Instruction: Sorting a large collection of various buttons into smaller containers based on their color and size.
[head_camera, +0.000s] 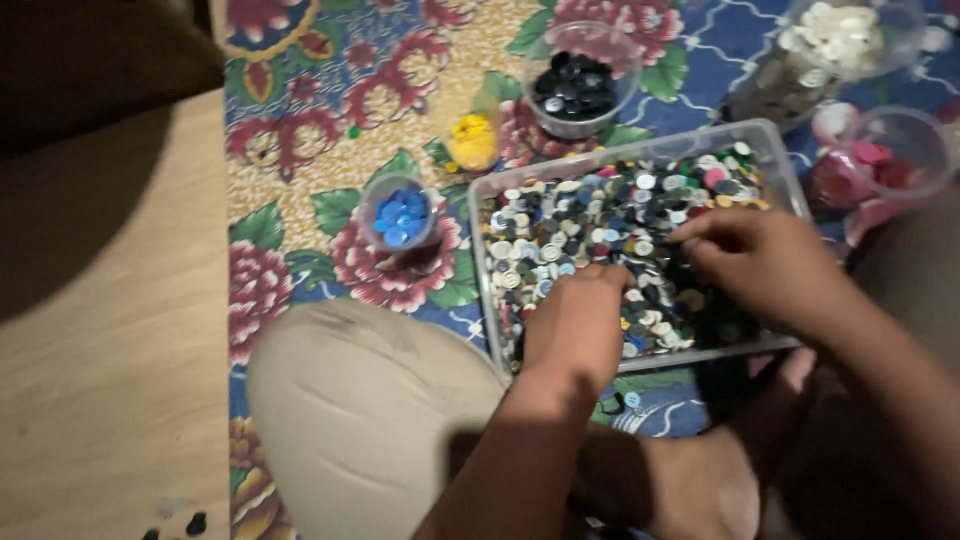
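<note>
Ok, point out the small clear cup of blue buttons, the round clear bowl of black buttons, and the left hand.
small clear cup of blue buttons (400, 211), head view, on the blue buttons.
round clear bowl of black buttons (577, 86), head view, on the black buttons.
left hand (577, 325), head view, back of hand.

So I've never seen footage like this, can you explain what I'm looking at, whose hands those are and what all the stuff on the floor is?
There is one picture, from a camera worn on a person's head, looking down at their own bare hands. Both the left hand and the right hand reach into a clear rectangular plastic tray full of mixed coloured buttons. It sits on a flowered cloth. Around it stand small clear cups, each holding buttons of one colour: blue, yellow, black, white and pink. Whether the fingers pinch a button cannot be told.
</note>
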